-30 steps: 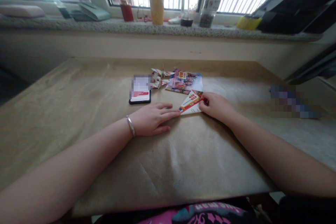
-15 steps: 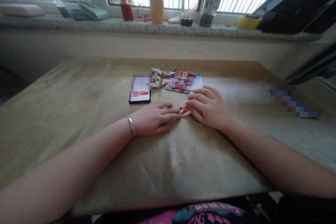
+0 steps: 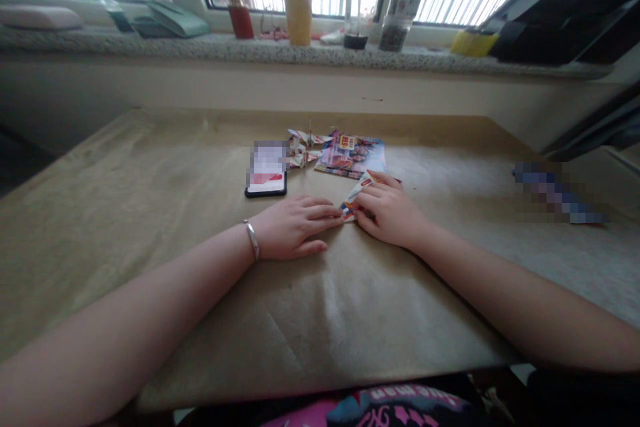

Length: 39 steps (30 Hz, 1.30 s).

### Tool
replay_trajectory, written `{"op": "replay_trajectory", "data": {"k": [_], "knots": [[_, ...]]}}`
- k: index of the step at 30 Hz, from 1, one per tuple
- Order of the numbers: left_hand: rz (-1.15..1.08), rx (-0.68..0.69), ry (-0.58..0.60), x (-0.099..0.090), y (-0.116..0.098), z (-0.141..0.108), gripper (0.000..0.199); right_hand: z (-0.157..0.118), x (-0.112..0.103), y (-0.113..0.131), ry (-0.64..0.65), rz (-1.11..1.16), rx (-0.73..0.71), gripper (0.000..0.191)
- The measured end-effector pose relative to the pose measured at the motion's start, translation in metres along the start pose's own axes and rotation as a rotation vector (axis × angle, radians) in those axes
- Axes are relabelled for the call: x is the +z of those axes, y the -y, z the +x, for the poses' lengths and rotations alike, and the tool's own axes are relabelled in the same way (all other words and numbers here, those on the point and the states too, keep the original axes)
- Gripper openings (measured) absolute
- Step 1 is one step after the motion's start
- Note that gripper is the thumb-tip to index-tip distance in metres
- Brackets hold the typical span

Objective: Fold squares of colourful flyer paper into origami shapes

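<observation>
Though half-hidden, folded paper (image 3: 359,191) diagonal, tip near-left.

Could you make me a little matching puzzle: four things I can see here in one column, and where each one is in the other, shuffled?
1. Phone
2. Folded paper
3. Silver bracelet
4. Red container

A. Around the left wrist
B. On the windowsill
C. Touched by the left hand and right hand
D. On the table, touched by neither hand

Pairs: 1-D, 2-C, 3-A, 4-B
</observation>
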<state>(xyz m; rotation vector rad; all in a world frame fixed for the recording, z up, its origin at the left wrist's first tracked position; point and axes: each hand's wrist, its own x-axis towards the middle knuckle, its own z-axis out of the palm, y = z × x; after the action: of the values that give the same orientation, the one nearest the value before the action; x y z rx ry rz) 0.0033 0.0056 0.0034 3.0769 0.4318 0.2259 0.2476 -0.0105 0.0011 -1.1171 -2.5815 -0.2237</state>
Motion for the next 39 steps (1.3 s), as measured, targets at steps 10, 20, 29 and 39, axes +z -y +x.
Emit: {"op": "replay_trajectory", "data": {"k": [10,20,29,39], "knots": [[-0.012,0.001,-0.032,-0.004,-0.001,0.002,0.051,0.003,0.006,-0.007,0.042,0.151,0.147,0.015],[0.047,0.018,-0.052,-0.008,-0.003,0.003,0.044,0.005,0.014,-0.017,0.036,0.239,0.206,0.014],[0.115,-0.063,-0.096,-0.001,-0.006,0.007,0.036,0.007,0.016,-0.014,0.060,0.195,0.243,0.015],[0.121,-0.056,-0.081,-0.001,-0.008,0.010,0.035,0.005,0.006,-0.003,0.052,0.023,0.172,0.018]]}}
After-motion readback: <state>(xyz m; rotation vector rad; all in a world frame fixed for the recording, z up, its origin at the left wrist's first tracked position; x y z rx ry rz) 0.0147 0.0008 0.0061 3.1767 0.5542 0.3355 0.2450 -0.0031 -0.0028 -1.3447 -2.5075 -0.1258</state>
